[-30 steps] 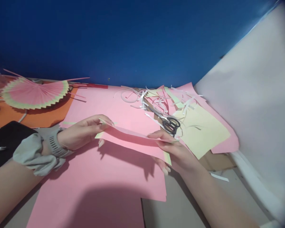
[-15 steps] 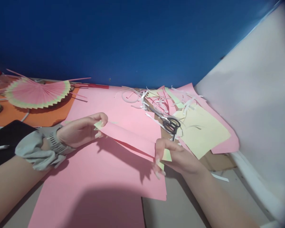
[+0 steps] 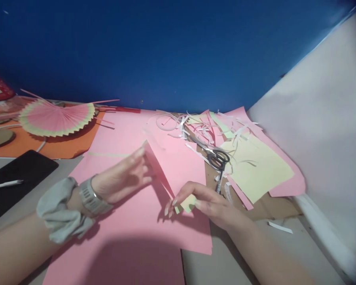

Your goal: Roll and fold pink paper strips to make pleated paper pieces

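Note:
A folded pink paper (image 3: 159, 171) with pale green ends is held slanted above the large pink sheets. My left hand (image 3: 126, 172), with a watch and a grey scrunchie at its wrist, is at the far end, its thumb at the corner and its fingertips meeting the paper's edge. The near end, with its green corners showing, is between the fingers of my right hand (image 3: 204, 202). Beneath both hands lie the pink sheets (image 3: 106, 237). Just beyond my right hand rest black-handled scissors (image 3: 218, 158).
Cut strips (image 3: 206, 130) are heaped at the back, beside a pale yellow sheet (image 3: 259, 170). At the left, a pleated pink and yellow paper fan (image 3: 57, 120) lies over orange paper (image 3: 77, 144). A black tablet-like slab (image 3: 32, 170) bears a white stick. Blue and white walls enclose the surface.
The folded paper has turned from nearly level to a steeper slant. My left hand has moved right and its fingers have loosened; my right hand has shifted left. The view has shifted slightly.

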`<action>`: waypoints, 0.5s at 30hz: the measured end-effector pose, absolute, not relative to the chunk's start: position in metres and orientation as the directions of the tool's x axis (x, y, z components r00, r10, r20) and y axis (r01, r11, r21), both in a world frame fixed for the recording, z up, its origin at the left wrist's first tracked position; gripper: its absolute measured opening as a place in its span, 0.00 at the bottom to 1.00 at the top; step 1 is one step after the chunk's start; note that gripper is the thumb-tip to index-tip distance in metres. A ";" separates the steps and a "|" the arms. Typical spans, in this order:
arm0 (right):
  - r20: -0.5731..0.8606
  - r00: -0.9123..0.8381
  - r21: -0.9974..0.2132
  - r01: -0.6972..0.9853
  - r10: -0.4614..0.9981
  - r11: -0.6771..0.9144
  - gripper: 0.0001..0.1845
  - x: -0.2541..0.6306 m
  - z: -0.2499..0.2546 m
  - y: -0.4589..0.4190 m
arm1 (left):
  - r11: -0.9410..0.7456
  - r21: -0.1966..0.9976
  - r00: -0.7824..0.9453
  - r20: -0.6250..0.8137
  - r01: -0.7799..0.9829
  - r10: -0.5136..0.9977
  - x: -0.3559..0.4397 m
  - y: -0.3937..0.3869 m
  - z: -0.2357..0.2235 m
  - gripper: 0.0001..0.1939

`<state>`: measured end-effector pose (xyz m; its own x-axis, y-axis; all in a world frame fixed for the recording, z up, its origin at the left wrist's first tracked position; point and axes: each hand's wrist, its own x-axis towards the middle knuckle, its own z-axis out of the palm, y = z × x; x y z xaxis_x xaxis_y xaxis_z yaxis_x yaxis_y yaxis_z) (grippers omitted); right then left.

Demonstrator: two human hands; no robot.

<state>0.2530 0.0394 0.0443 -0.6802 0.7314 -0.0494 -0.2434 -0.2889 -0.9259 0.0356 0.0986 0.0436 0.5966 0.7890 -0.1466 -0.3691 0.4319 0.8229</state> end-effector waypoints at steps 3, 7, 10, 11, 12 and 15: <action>-0.079 -0.709 -0.939 -0.184 0.701 -0.292 0.13 0.248 0.049 0.037 | 0.519 0.781 0.658 -0.191 -0.347 0.728 0.050 0.084 0.048 0.20; -0.146 -0.768 -0.936 -0.097 0.623 -0.339 0.16 0.249 0.048 0.035 | 0.534 0.760 0.523 -0.305 -0.370 0.796 0.054 0.079 0.047 0.14; -0.178 -0.864 -0.908 -0.040 0.471 -0.417 0.30 0.256 0.047 0.036 | 0.547 0.753 0.486 -0.346 -0.367 0.802 0.054 0.082 0.042 0.12; -0.180 -0.890 -0.898 -0.025 0.418 -0.440 0.36 0.258 0.047 0.037 | 0.544 0.753 0.477 -0.349 -0.370 0.807 0.053 0.083 0.040 0.12; -0.178 -0.898 -0.894 -0.024 0.402 -0.448 0.39 0.260 0.048 0.039 | 0.540 0.754 0.466 -0.350 -0.375 0.812 0.053 0.084 0.039 0.12; -0.258 -0.752 -0.920 -0.002 0.607 -0.393 0.25 0.262 0.050 0.042 | 0.511 0.772 0.441 -0.335 -0.378 0.833 0.053 0.083 0.038 0.12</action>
<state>0.2622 0.0423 0.0505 -0.7516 0.6072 -0.2576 -0.0020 -0.3927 -0.9197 0.0534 0.0827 0.0376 0.4407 0.8327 -0.3352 -0.3778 0.5108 0.7722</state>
